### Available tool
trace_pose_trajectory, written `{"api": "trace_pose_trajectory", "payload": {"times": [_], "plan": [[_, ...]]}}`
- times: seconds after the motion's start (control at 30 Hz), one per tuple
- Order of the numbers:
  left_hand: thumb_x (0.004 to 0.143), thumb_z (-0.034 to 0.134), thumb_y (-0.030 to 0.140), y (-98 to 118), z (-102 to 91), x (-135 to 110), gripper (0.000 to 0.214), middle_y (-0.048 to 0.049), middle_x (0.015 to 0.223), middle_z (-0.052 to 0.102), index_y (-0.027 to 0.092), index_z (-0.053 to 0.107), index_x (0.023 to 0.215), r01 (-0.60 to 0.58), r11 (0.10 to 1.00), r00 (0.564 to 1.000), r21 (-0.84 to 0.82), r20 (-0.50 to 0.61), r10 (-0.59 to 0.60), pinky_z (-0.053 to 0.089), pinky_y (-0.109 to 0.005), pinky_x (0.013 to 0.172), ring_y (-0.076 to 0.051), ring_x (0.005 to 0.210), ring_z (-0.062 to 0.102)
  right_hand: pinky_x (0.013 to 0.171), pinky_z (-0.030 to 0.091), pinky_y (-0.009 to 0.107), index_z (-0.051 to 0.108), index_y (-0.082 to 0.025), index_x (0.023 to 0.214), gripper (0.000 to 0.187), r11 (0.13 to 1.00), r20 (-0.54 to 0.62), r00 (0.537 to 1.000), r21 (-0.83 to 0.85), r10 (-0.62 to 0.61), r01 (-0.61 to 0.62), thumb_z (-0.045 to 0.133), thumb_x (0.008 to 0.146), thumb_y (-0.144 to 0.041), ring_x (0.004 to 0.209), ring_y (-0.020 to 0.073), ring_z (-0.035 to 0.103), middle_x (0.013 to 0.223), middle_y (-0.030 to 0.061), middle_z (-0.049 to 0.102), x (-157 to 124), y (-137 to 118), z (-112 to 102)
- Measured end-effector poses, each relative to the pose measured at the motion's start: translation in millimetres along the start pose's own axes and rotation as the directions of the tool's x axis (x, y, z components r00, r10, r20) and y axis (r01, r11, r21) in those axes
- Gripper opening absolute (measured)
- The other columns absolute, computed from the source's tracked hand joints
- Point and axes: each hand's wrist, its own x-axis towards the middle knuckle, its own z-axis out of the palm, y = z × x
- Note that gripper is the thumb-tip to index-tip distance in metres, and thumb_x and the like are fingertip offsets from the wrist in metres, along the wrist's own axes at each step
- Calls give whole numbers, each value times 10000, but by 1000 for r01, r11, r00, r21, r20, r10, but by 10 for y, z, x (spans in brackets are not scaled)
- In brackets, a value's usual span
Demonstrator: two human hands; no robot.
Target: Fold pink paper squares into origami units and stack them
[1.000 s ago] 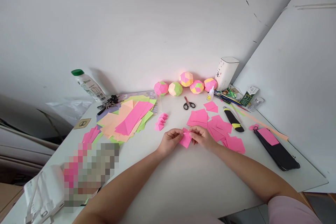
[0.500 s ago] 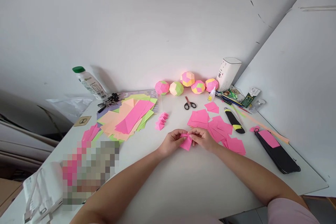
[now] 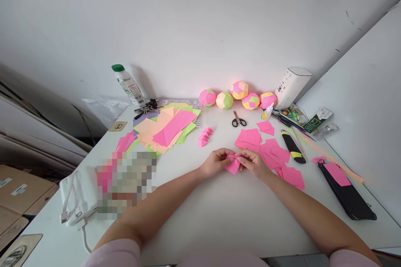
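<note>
Pink paper (image 3: 232,168) gets pinched by left hand (image 3: 214,163) and right hand (image 3: 256,164), I'd guess for steadiness, between front and back edges of the desk (image 3: 238,217).

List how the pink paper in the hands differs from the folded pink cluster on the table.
The pink paper is pinched by the left hand and right hand; the folded pink cluster rests on the table, untouched. The pink paper shows one broad face; the folded pink cluster shows several small peaks in a row. Both are bright pink.
</note>
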Motion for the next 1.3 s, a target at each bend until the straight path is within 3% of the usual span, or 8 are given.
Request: {"api": "trace_pose_trajectory", "payload": {"times": [0.7,0.9,1.07,1.3], "plan": [[727,688,330,-10,-17,16,316,-100,869,681,117,603,945,2,998,1000,-63,18,-1,486,-360,756,-213,843,646,515,524,260,631,-173,912,216,999,26,999,20,39,-40,626,779,-343,507,106,580,670,-2,627,8,-30,7],[725,692,320,2,-5,10,308,-82,820,686,122,600,942,-8,995,1000,-103,26,10,502,-361,733,-206,794,657,524,521,265,620,-176,946,219,1000,32,999,-15,4,-4,597,809,-346,535,118,585,694,10,630,0,-1,21],[685,726,306,6,-3,16,311,-69,818,688,123,615,911,15,994,999,-104,-44,-20,506,-328,707,-190,768,656,513,502,252,603,-168,991,252,996,19,1000,-88,-23,24,570,827,-356,556,120,575,740,33,634,-16,0,38],[690,721,293,-4,-8,8,306,-72,850,689,123,613,920,29,997,998,-73,-54,-33,505,-329,717,-188,782,652,508,477,241,608,-175,991,232,986,39,997,-150,-72,77,531,851,-342,533,118,570,669,10,598,-35,-34,64]]}}
